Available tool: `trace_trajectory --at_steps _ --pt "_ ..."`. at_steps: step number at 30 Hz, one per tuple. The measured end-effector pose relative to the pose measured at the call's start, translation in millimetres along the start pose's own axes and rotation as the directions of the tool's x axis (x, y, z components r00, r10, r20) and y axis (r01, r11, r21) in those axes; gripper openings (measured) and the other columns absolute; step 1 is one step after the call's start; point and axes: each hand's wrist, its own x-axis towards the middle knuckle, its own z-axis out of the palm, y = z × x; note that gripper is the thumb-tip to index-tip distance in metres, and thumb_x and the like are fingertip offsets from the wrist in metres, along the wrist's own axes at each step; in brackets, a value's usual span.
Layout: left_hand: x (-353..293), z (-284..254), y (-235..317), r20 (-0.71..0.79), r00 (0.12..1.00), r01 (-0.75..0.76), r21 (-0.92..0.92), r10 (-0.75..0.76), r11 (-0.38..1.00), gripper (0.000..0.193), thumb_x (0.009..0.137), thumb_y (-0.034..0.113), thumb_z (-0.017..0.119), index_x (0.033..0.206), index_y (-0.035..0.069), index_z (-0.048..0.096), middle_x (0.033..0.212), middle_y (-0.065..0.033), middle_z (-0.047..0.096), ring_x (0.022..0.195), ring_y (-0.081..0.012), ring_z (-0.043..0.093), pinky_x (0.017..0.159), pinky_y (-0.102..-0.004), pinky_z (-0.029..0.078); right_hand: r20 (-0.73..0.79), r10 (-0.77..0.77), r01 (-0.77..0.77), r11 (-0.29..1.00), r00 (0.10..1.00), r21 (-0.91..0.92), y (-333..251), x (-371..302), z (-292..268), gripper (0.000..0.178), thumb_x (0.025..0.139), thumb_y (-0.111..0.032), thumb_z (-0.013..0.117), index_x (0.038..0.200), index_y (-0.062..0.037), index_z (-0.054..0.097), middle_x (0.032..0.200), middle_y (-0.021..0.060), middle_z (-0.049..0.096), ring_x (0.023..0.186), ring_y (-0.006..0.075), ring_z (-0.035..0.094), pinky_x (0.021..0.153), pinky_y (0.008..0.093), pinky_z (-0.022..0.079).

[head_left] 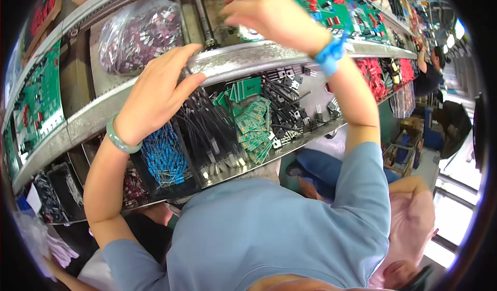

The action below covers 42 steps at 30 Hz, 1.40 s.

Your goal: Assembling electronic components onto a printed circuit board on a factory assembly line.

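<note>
My left hand is open, its fingers stretched out and thumb apart, over the metal rail at the front of the assembly line. Nothing shows in it. Beyond the rail, my right hand reaches to the left end of a green circuit board carrying red and black parts. Its fingers look apart and slightly blurred, with nothing visible between them. Below my left hand lie blue resistors in a black bin and black cables with pale connectors. Small green boards sit beside them.
A clear bag of small purplish parts lies behind the rail, near a threaded rod. Another green board stands far left. Black three-legged components and red parts fill the tray rightward. Other people sit on both sides.
</note>
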Motion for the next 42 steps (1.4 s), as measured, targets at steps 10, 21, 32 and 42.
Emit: trace_trajectory --at_steps 10,21,32,42 --pt "6 -110 -64 -0.416 0.893 0.336 0.357 -0.174 0.872 0.035 0.096 0.020 0.053 0.121 -0.005 0.057 0.117 -0.0201 0.062 0.109 -0.0305 0.058 0.097 -0.0326 0.041 0.125 0.115 -0.081 0.966 0.986 -0.246 -3 -42 39 0.010 0.078 -0.023 0.060 0.075 -0.0157 0.067 0.071 0.0004 0.062 0.080 0.0164 0.063 0.094 0.0375 0.039" --pt "-107 -187 -177 -0.361 0.783 0.524 0.821 -0.506 0.226 0.058 0.094 0.039 0.052 0.122 -0.012 0.051 0.117 -0.0325 0.055 0.108 -0.0446 0.054 0.092 -0.0454 0.044 0.203 0.351 -0.246 0.878 0.914 -0.410 25 -85 9 0.010 0.073 -0.022 0.060 0.065 -0.0194 0.065 0.062 0.0021 0.060 0.066 0.0200 0.061 0.075 0.0333 0.037" --pt "-102 -151 -157 -0.423 0.780 0.570 0.784 -0.461 0.246 0.049 0.090 0.043 0.057 0.085 -0.006 0.058 0.088 -0.0277 0.062 0.086 -0.0436 0.059 0.075 -0.0493 0.047 0.274 0.650 -0.442 0.712 0.709 -0.545 55 -102 -22 0.022 0.086 -0.029 0.058 0.078 -0.0123 0.069 0.069 0.0084 0.067 0.072 0.0278 0.066 0.090 0.0459 0.041" --pt "-112 -143 -193 -0.491 0.780 0.569 0.815 -0.387 0.112 0.029 0.088 0.027 0.057 0.085 -0.002 0.055 0.081 -0.0258 0.063 0.076 -0.0420 0.065 0.068 -0.0491 0.054 0.174 0.144 -0.191 0.938 0.974 0.289 -41 117 97 0.027 0.078 -0.027 0.058 0.076 -0.0019 0.069 0.077 0.0230 0.066 0.074 0.0395 0.066 0.070 0.0486 0.053"
